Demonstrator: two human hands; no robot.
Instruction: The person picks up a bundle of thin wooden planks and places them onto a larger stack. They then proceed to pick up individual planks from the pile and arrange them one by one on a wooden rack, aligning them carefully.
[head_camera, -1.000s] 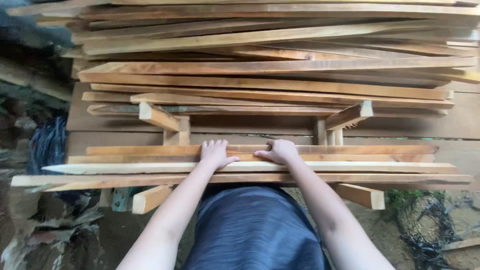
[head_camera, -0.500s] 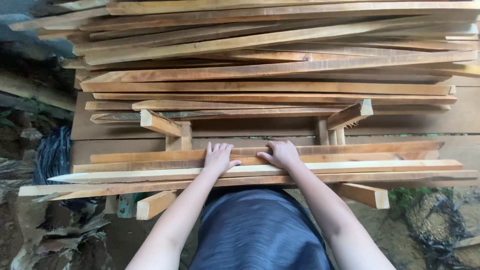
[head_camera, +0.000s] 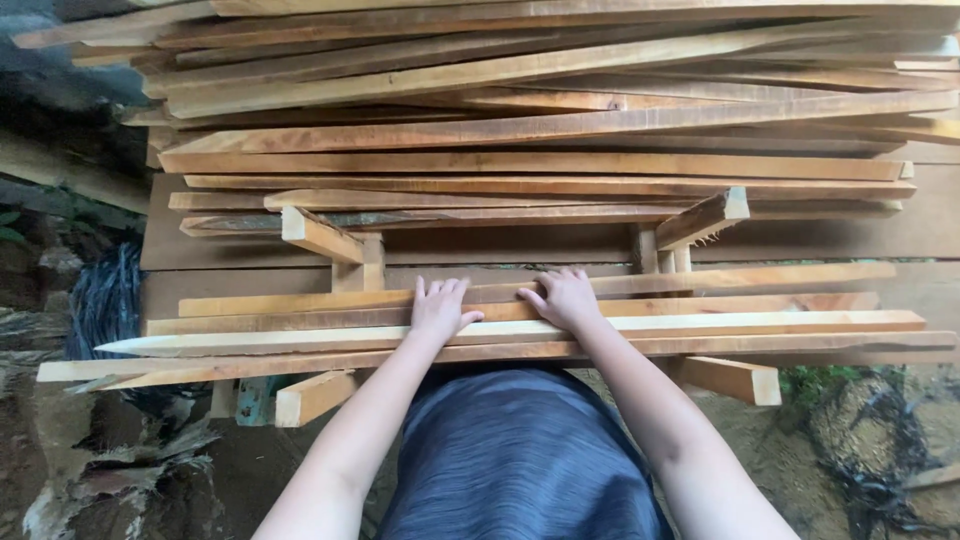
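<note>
Where seen from above, at frame centre: two bare hands laid on a row of long wooden slats.
Left hand: flat, palm down, fingers straight and close together; pressed on the slats, clasping nothing.
Right hand: palm down, fingers slightly curled, thumb pointed toward the left hand; resting on the slats, gripping nothing.
Pale pointed slat: lying across the lower middle of the frame, sharp tip at far left, running under both wrists.
Brown slats: just above the pale one, side by side and touching, under the fingers of both hands.
Slat pile: filling the upper half of the frame, pieces stacked loosely at slight angles.
Short support blocks: jutting out between pile and front row, at left and right of centre.
Dark blue garment: lower centre, between the forearms.
Black netting: left edge, beside the slat ends.
Ground with debris: lower right corner.
</note>
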